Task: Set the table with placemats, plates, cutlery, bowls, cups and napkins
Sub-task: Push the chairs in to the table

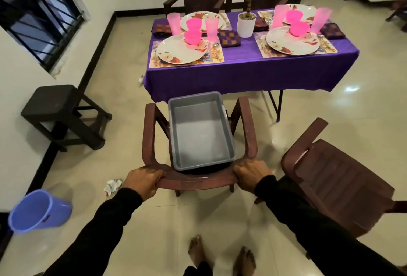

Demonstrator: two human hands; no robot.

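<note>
With the left hand (143, 182) and right hand (251, 176) curled over the chair (198, 180) backrest at lower centre, keep it level toward the laid table (242, 71) at upper centre so the grey tub (200, 130) stays seated

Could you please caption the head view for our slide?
Both hands, left and right, grip a chair carrying an empty grey tub.

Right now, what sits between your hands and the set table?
In the head view: the grey tub on the chair both hands grip, then the table.
</note>
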